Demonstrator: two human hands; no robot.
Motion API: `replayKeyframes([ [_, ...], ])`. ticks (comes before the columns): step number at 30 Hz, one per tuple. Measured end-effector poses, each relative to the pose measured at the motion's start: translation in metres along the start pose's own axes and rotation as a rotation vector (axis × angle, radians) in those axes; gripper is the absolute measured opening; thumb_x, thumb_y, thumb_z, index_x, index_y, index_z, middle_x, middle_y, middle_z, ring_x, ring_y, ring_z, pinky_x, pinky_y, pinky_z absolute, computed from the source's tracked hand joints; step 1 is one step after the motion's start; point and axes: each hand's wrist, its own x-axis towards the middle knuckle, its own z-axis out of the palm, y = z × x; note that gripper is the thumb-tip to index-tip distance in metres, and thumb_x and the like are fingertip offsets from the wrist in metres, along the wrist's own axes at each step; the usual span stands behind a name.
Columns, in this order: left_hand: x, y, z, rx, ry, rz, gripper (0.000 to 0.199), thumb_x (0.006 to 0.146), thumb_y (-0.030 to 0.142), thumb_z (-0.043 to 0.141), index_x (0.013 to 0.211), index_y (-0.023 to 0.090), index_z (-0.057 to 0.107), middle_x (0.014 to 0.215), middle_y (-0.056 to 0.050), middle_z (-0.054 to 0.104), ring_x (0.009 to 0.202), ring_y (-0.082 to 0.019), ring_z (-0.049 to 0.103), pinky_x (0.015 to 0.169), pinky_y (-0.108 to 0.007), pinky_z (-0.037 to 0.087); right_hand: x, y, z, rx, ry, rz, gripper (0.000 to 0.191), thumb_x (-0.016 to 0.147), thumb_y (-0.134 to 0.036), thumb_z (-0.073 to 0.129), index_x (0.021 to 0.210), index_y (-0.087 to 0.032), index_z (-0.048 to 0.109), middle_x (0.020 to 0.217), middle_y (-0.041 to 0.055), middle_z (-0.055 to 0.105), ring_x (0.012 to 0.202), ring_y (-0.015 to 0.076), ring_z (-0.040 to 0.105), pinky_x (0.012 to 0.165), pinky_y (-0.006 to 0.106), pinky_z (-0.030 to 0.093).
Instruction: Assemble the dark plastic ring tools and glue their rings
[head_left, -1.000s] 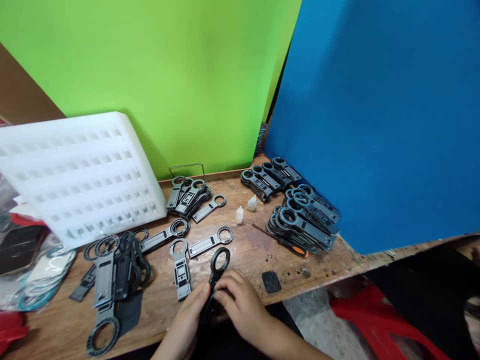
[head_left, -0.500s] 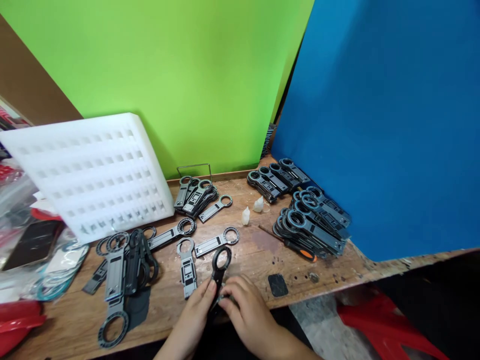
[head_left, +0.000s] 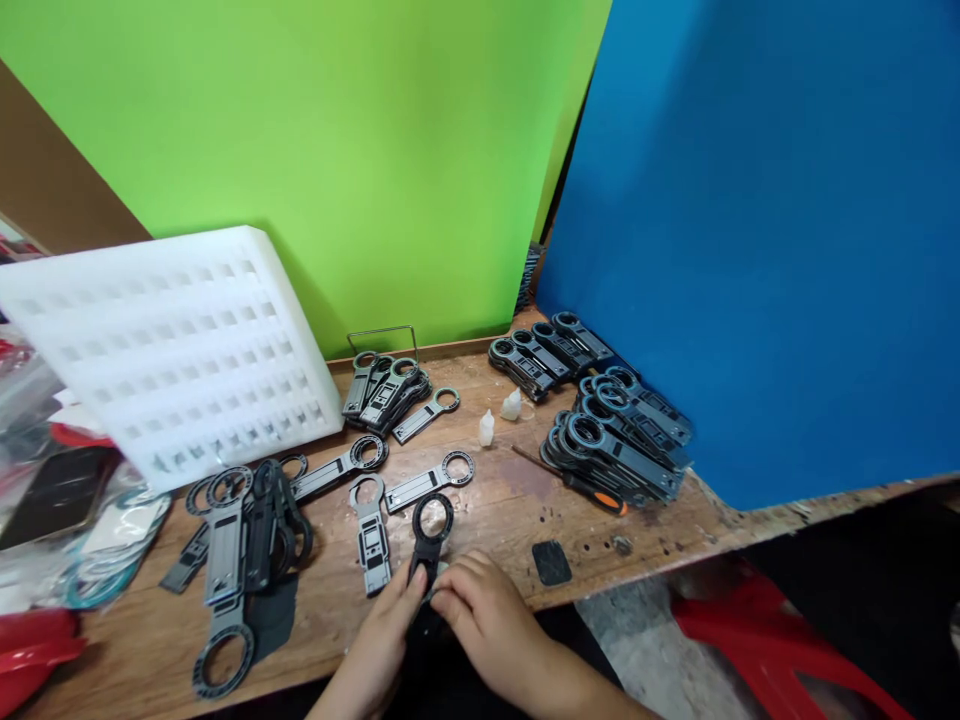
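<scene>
By the table (head_left: 499, 495), lower centre, I judge the ringed part (head_left: 427, 550) light and stiff, best clasped by its shank, as my left hand (head_left: 386, 625) does, my curled right hand (head_left: 484, 615) holding I can't tell what.

Soft, fairly bright light spreads over the green panel (head_left: 337, 170) and nearly washes out the white foam block (head_left: 169, 365) at left, whose faint shadow falls on the panel just right of it. The blue panel (head_left: 772, 250) at right is dimmer, and the near right area below the counter (head_left: 480, 520) sinks toward black. Wide-angle stretching distorts the edges, while the dark ringed piece (head_left: 426, 550) loses detail in shadow between the left hand (head_left: 386, 630) and right hand (head_left: 491, 615).
</scene>
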Motion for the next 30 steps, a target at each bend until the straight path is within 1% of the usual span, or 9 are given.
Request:
replayKeyframes([
  [3, 0.001, 0.001, -0.003, 0.032, 0.018, 0.012, 0.051, 0.063, 0.054, 0.069, 0.101, 0.020, 0.070, 0.119, -0.008, 0.065, 0.123, -0.030, 0.048, 0.109, -0.041, 0.028, -0.002, -0.003, 0.000, 0.016, -0.034, -0.012, 0.006, 0.086, -0.021, 0.055, 0.087, -0.021, 0.061, 0.086, 0.0014, 0.064, 0.083, 0.0152, 0.056, 0.073, 0.026, 0.042],
  [8, -0.002, 0.006, -0.007, 0.049, -0.018, 0.047, 0.041, 0.070, 0.053, 0.063, 0.096, 0.022, 0.072, 0.111, -0.007, 0.069, 0.119, -0.029, 0.051, 0.103, -0.038, 0.037, 0.002, -0.007, -0.006, 0.100, -0.048, 0.057, 0.010, 0.087, -0.021, 0.053, 0.085, -0.021, 0.062, 0.085, 0.0012, 0.066, 0.082, 0.0149, 0.059, 0.072, 0.025, 0.042],
  [13, -0.003, 0.007, -0.001, -0.156, -0.047, -0.074, 0.049, 0.072, 0.054, 0.061, 0.101, 0.016, 0.069, 0.106, -0.009, 0.070, 0.107, -0.028, 0.058, 0.095, -0.041, 0.044, 0.001, -0.005, -0.009, 0.154, -0.073, 0.069, 0.011, 0.087, -0.021, 0.053, 0.085, -0.020, 0.064, 0.085, 0.0005, 0.067, 0.081, 0.0141, 0.060, 0.072, 0.024, 0.043],
  [18, -0.010, 0.009, 0.005, -0.113, -0.049, -0.077, 0.045, 0.059, 0.055, 0.071, 0.085, 0.018, 0.074, 0.103, -0.008, 0.072, 0.111, -0.030, 0.056, 0.103, -0.040, 0.038, -0.014, -0.016, -0.015, -0.031, -0.093, -0.082, 0.015, 0.088, -0.027, 0.049, 0.086, -0.019, 0.062, 0.085, 0.0041, 0.067, 0.081, 0.0169, 0.059, 0.072, 0.027, 0.042],
  [22, -0.016, 0.003, 0.010, -0.161, -0.057, -0.137, 0.058, 0.053, 0.069, 0.067, 0.085, 0.021, 0.074, 0.102, -0.009, 0.072, 0.114, -0.033, 0.054, 0.103, -0.044, 0.037, -0.016, -0.021, -0.019, 0.011, -0.074, 0.044, 0.014, 0.087, -0.032, 0.053, 0.084, -0.020, 0.061, 0.077, 0.0002, 0.065, 0.072, 0.0138, 0.059, 0.064, 0.023, 0.042],
  [24, -0.016, -0.003, 0.013, -0.223, -0.118, -0.095, 0.072, 0.047, 0.071, 0.069, 0.099, 0.021, 0.071, 0.107, -0.009, 0.070, 0.117, -0.035, 0.052, 0.102, -0.044, 0.038, -0.016, -0.009, -0.028, 0.089, -0.065, 0.117, 0.016, 0.082, -0.034, 0.060, 0.092, -0.021, 0.060, 0.075, -0.0024, 0.064, 0.066, 0.0118, 0.058, 0.058, 0.021, 0.042],
  [26, -0.015, -0.006, 0.013, -0.210, -0.135, -0.032, 0.081, 0.037, 0.058, 0.080, 0.109, 0.021, 0.066, 0.112, -0.008, 0.068, 0.118, -0.035, 0.051, 0.102, -0.041, 0.039, -0.019, 0.014, -0.044, 0.044, 0.023, 0.162, 0.023, 0.081, -0.033, 0.061, 0.101, -0.021, 0.059, 0.083, -0.0010, 0.065, 0.072, 0.0129, 0.059, 0.064, 0.022, 0.045],
  [28, -0.013, -0.005, 0.011, -0.170, -0.082, -0.057, 0.080, 0.037, 0.042, 0.085, 0.111, 0.020, 0.064, 0.112, -0.007, 0.068, 0.112, -0.033, 0.056, 0.097, -0.036, 0.044, -0.026, 0.047, -0.067, -0.202, 0.222, 0.219, 0.019, 0.087, -0.028, 0.053, 0.101, -0.019, 0.061, 0.097, 0.0053, 0.065, 0.092, 0.0183, 0.058, 0.082, 0.030, 0.045],
  [30, -0.011, 0.000, 0.008, -0.215, -0.007, -0.152, 0.070, 0.049, 0.034, 0.083, 0.113, 0.018, 0.060, 0.110, -0.008, 0.069, 0.101, -0.029, 0.063, 0.087, -0.034, 0.051, -0.034, 0.081, -0.089, -0.477, 0.341, 0.279, 0.022, 0.089, -0.028, 0.046, 0.100, -0.016, 0.062, 0.106, 0.0110, 0.063, 0.103, 0.0238, 0.054, 0.092, 0.038, 0.040],
])
